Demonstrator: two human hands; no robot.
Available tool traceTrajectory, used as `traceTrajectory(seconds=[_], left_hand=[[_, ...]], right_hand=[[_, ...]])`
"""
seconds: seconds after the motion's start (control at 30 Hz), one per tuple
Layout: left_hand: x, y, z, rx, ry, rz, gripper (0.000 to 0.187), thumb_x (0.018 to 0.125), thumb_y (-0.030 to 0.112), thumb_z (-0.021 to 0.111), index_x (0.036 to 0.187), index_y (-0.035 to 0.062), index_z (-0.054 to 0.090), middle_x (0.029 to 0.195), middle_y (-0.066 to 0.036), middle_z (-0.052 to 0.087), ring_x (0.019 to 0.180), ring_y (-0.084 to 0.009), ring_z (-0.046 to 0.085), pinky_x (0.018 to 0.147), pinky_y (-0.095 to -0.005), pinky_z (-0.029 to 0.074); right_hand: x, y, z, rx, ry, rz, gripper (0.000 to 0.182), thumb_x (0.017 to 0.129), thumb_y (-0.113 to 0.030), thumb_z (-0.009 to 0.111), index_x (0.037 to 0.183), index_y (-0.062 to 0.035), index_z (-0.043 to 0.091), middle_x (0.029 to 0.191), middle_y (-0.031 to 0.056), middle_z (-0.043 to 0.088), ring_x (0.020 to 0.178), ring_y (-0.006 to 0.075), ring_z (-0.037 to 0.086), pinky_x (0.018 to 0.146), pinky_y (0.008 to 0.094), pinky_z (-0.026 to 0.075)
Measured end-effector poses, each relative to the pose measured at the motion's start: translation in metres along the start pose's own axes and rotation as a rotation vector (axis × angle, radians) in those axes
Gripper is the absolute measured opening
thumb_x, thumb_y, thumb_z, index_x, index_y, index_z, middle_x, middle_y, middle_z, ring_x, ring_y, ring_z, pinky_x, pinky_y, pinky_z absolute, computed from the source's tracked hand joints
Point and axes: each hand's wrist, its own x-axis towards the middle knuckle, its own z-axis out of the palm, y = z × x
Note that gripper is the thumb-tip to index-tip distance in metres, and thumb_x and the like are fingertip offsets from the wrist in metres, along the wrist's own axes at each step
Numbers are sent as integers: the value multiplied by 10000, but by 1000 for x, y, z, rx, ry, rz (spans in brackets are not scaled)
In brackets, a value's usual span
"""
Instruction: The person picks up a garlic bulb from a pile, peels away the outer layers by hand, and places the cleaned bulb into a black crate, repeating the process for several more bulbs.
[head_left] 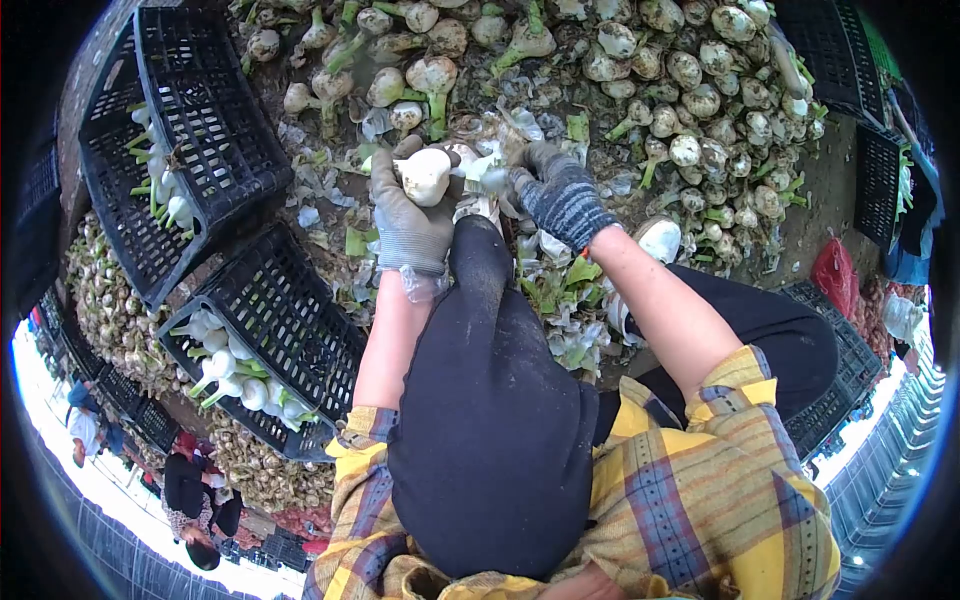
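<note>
My left hand (412,222), in a pale grey glove, is closed around a white garlic bulb (427,177) above my knee. My right hand (562,197) wears a dark striped glove and is just to the right of the bulb. Its fingers are curled inward, and what they grip, if anything, cannot be made out. Pale stem or peel (487,172) shows between the hands, partly blurred. Loose papery skins (572,335) and green leaf scraps cover the ground beneath.
Unpeeled garlic (700,100) is heaped ahead and to the right. On the left, a black crate (215,110) and a lower crate (285,310) hold clean white bulbs (225,360). Farther off are a red bag (835,277) and people (195,490) at lower left.
</note>
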Motion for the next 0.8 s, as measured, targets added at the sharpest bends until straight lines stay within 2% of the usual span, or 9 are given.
traceTrajectory(seconds=[0.13, 0.3, 0.47, 0.53, 0.6, 0.63, 0.67, 0.73, 0.8], left_hand=[[-2, 2, 3, 7, 69, 15, 367, 912, 428, 441, 1034, 99, 550, 856, -68, 626, 787, -237, 618, 668, -371, 515], [3, -6, -1, 89, -6, 45, 320, 922, 357, 464, 1041, 64, 514, 860, -97, 620, 746, -226, 620, 628, -334, 526], [-6, 0, 10, 175, 51, 120, 331, 925, 351, 467, 1050, 46, 491, 884, -97, 619, 741, -190, 622, 594, -268, 523], [-11, 0, 17, 309, 56, 185, 374, 911, 375, 496, 1092, 48, 500, 921, -74, 607, 766, -159, 606, 607, -247, 512], [-8, -5, 16, 433, 48, 292, 403, 908, 392, 502, 1119, 48, 499, 946, -68, 586, 781, -123, 585, 625, -237, 495], [-8, -9, 15, 445, -10, 331, 413, 918, 383, 493, 1142, 36, 506, 934, -52, 568, 785, -103, 558, 654, -238, 475], [-10, -10, 14, 524, -33, 384, 417, 921, 380, 489, 1140, 26, 506, 936, -53, 568, 795, -104, 557, 672, -242, 472], [-13, -11, 14, 673, -79, 497, 425, 927, 375, 480, 1137, 6, 507, 941, -56, 569, 817, -106, 554, 707, -251, 467], [-11, -10, 13, 765, -59, 512, 446, 934, 417, 419, 1152, 40, 514, 976, -61, 572, 750, -111, 539, 624, -234, 463]], right_hand=[[-5, -21, 0, -23, -86, 0, 326, 772, -277, 652, 1002, -50, 608, 899, 185, 614, 815, 329, 600, 762, 383, 479], [0, -51, 9, 219, 70, -434, 327, 732, -237, 698, 1001, -72, 613, 919, 147, 610, 784, 302, 604, 753, 359, 480], [-4, -41, -11, 72, -572, -308, 233, 820, -283, 605, 906, -70, 642, 776, 126, 651, 746, 226, 636, 701, 330, 489], [-4, -42, -19, 243, -601, 225, 315, 839, -338, 597, 913, -34, 637, 749, 113, 647, 703, 148, 630, 638, 293, 495], [4, -42, -7, 483, -351, 225, 364, 841, -366, 597, 920, -12, 631, 749, 91, 636, 673, 94, 608, 583, 257, 493], [4, -41, -11, 478, -334, 147, 340, 829, -350, 616, 924, -23, 621, 742, 64, 626, 663, 108, 601, 555, 254, 493], [4, -57, -13, 489, -370, 370, 338, 834, -342, 607, 947, -24, 598, 775, 62, 619, 676, 125, 603, 575, 265, 509], [3, -55, 4, 819, -335, 402, 318, 831, -294, 611, 990, -22, 572, 823, 74, 612, 701, 144, 603, 593, 286, 528], [4, -50, 15, 890, -292, 359, 292, 827, -207, 607, 1033, -11, 543, 865, 89, 608, 726, 153, 604, 617, 302, 540]])
